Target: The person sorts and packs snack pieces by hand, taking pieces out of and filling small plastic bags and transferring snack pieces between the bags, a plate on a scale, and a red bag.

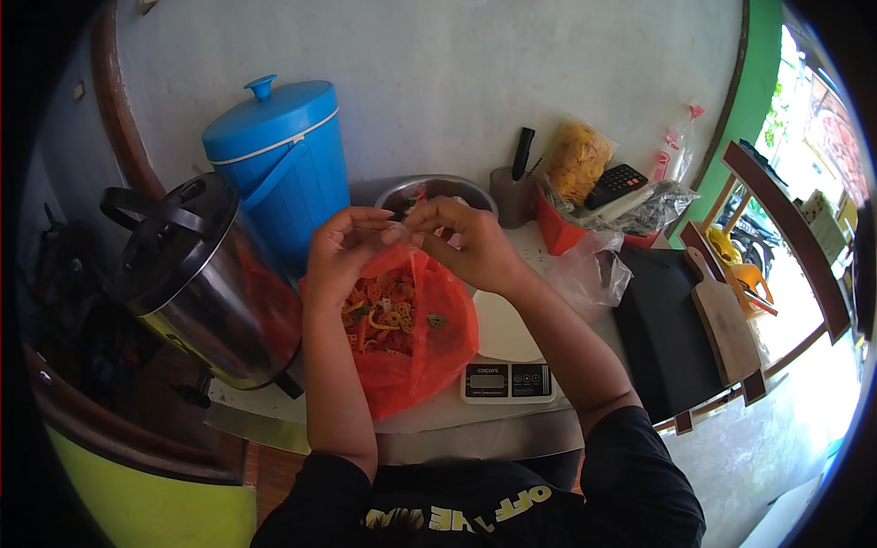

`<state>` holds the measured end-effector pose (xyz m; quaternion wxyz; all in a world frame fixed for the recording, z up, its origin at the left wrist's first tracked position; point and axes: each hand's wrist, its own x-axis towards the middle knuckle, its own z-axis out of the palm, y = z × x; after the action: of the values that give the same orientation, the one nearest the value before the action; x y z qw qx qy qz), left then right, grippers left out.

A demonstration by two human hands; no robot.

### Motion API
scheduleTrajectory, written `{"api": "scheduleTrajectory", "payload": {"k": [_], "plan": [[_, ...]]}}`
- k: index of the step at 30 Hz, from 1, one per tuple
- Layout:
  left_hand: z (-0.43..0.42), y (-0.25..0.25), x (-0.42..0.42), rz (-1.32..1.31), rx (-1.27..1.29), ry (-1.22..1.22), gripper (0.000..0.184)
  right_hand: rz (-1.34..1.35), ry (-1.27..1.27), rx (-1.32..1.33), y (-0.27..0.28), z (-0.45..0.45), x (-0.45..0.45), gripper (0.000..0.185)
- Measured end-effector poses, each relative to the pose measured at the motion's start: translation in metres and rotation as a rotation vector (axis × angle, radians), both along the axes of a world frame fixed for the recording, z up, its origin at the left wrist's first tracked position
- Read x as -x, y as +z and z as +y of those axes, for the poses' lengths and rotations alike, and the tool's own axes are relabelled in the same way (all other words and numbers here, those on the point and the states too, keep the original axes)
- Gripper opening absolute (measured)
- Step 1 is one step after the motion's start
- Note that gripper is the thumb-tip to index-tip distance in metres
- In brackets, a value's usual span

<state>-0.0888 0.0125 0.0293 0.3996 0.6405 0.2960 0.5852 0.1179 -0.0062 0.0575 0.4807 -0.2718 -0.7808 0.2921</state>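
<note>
A red plastic bag (pixel 448 310) holding orange, red and yellow curly pieces stands on the counter in front of me. My left hand (pixel 352 242) is at the bag's upper left edge, fingers bent and pressed together. Close beside it, my right hand (pixel 461 239) has its fingers curled at the top of the bag. Between the fingertips is something thin that I cannot make out. A white kitchen scale (pixel 507 379) lies right of the bag, and a metal bowl (pixel 393 194) sits behind my hands.
Left of the bag stand a steel flask (pixel 206 283) and a blue lidded bucket (pixel 297 173). Toward the right are a red basket (pixel 559 230) with packets and a calculator (pixel 618 185), a clear plastic bag (pixel 589 274), a black board (pixel 662 333) and a wooden cutting board (pixel 726 324).
</note>
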Motion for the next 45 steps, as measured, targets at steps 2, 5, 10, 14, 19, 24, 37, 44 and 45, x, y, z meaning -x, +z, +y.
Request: {"api": "scheduleTrajectory", "payload": {"k": [2,5,10,14,19,24,37,44,45], "plan": [[0.003,0.001,0.020,-0.084,-0.018,0.046,0.025,0.312,0.161,0.120,-0.022,0.015,0.012,0.017],[0.000,0.002,0.042,-0.220,-0.060,0.143,0.026,-0.102,0.001,-0.034,-0.050,0.026,0.024,0.023],[0.001,0.002,0.055,-0.385,-0.111,0.133,0.030,-0.583,-0.045,-0.565,-0.139,0.028,0.066,0.027],[-0.004,0.004,0.045,-0.366,-0.108,0.136,0.030,-0.622,-0.157,-0.530,-0.143,0.031,0.070,0.022],[-0.001,0.003,0.041,-0.341,-0.110,0.121,0.030,-0.464,-0.269,-0.330,-0.092,0.021,0.024,0.016],[0.001,0.004,0.032,-0.318,-0.104,0.112,0.029,-0.578,-0.420,-0.076,-0.076,0.017,-0.074,0.019],[0.002,-0.003,-0.007,-0.231,-0.101,0.111,0.027,-0.395,-0.418,0.127,-0.060,-0.003,-0.159,0.018],[0.001,-0.007,-0.032,-0.260,-0.083,0.049,0.027,-0.544,-0.381,0.148,-0.068,0.000,-0.174,0.021],[-0.001,-0.005,-0.036,-0.261,-0.090,0.041,0.027,-0.556,-0.407,0.141,-0.067,-0.001,-0.172,0.021]]}}
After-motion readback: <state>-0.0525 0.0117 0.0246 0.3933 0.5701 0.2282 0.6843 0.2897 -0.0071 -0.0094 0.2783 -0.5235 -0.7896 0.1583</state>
